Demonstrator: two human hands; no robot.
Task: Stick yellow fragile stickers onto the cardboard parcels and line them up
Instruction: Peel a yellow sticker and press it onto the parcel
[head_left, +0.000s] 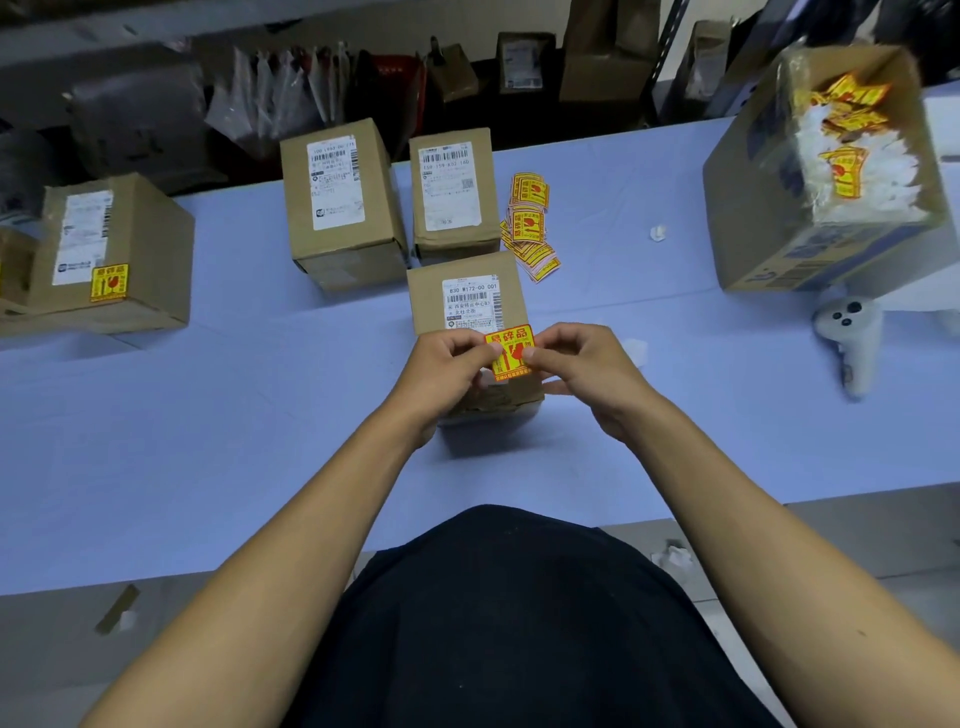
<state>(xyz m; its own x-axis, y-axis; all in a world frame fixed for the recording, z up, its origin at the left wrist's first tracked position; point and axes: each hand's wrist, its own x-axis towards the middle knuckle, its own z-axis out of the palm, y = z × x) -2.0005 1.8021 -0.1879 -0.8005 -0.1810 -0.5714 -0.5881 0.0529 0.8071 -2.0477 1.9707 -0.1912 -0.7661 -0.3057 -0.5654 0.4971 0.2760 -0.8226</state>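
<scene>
With our left hand (451, 364) and right hand (571, 364) pinching the yellow sticker (510, 352) over the near parcel (467, 301), we should lower it square, clear of the barcode, then press flat.

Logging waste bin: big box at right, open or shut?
Open. The big box shows its inside, holding white backing scraps and yellow sticker bits.

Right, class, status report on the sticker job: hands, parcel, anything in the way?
Left hand and right hand pinch one yellow sticker. Held over near parcel, not yet stuck. Nothing in the way.
</scene>
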